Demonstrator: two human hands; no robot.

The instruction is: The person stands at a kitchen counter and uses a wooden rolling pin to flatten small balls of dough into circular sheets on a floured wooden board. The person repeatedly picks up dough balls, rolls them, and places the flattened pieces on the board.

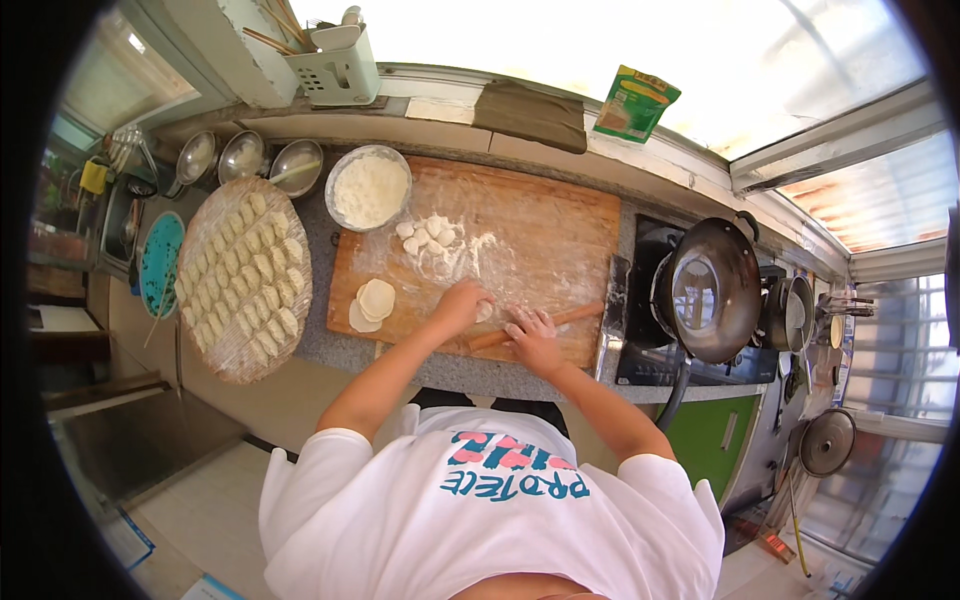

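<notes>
My left hand (462, 306) is over the near middle of a floury wooden board (560, 215), its fingers closed on the edge of a small dough round (484, 311). Just right of it, my right hand (535, 338) lies over a wooden rolling pin (578, 313), palm on the pin and fingertips reaching past it. Several small dough pieces (432, 235) sit in loose flour beyond my hands. Rolled dumpling wrappers (374, 302) overlap at the board's left side. A bowl of flour (369, 189) stands at its far left corner.
Left of the board, a round floured tray (213, 345) bears rows of dumplings. Metal bowls (243, 156) line the wall behind it. A flat metal blade (610, 330) lies along the board's right edge. Beyond it, a dark wok (715, 290) occupies the stove. A green packet (636, 104) stands on the sill.
</notes>
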